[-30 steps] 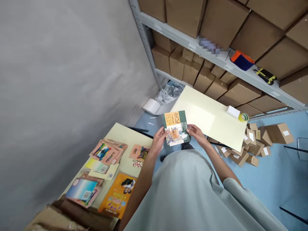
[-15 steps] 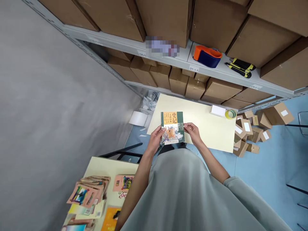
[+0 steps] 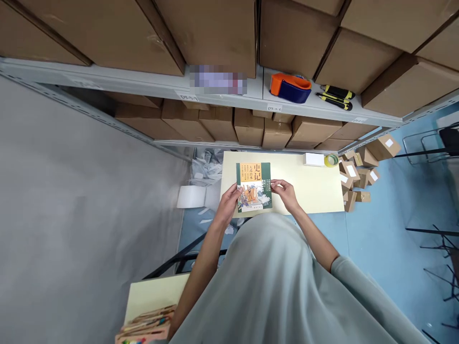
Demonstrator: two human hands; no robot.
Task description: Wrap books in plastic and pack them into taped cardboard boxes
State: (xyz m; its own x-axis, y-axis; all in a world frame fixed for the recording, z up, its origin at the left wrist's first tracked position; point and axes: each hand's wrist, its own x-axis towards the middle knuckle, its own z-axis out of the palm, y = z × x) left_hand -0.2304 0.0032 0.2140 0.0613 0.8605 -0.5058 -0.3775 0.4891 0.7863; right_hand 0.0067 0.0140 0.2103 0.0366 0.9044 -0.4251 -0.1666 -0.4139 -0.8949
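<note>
A book [image 3: 254,187] with a green, orange and white illustrated cover and Chinese characters is held up in front of my body, cover toward me. My left hand [image 3: 229,201] grips its left edge, thumb on the cover and the other fingers hidden behind. At the right edge, my right hand [image 3: 286,192] pinches the book between thumb and fingers. Behind and below the book lies a pale yellow table [image 3: 308,191]. On its far right corner are a white box [image 3: 313,159] and a roll of tape [image 3: 331,160].
Cardboard boxes fill the shelf rack [image 3: 251,88] ahead, where an orange-and-blue tape dispenser [image 3: 290,88] and box cutters [image 3: 336,97] lie. Small labelled cartons [image 3: 358,169] are piled at right. Lower left, a second table [image 3: 152,294] bears stacked books [image 3: 148,325]. A grey wall [image 3: 89,215] stands left.
My view has turned to the left and levelled, so the near-left table shows less. Both hands keep holding the book, which stays in front of me.
</note>
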